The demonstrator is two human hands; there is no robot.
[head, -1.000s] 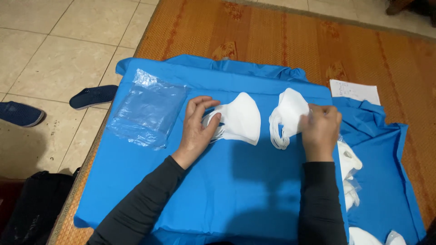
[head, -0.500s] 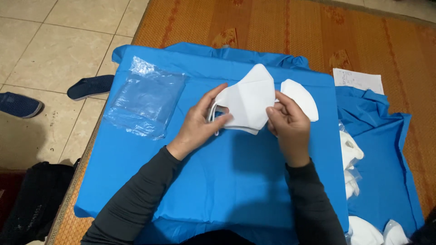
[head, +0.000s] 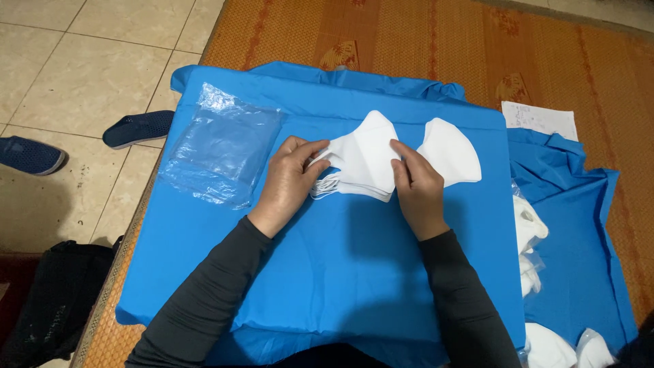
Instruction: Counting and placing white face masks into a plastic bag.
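Observation:
A stack of white folded face masks (head: 362, 163) is held just above a blue cloth (head: 340, 272). My left hand (head: 289, 180) grips the stack's left end, where the ear loops bunch. My right hand (head: 415, 187) pinches its right side with thumb and fingers. One more white mask (head: 451, 151) lies flat on the cloth just right of my right hand.
A pile of clear plastic bags (head: 221, 153) lies on the cloth to the left. More white masks (head: 531, 235) sit at the right edge and bottom right. A white paper slip (head: 541, 119) rests on the woven mat (head: 409, 34). Dark shoes (head: 136, 128) stand on the tiled floor.
My right hand brought a mask from the right onto the stack in my left hand. Both hands now hold the stack together near the cloth's middle.

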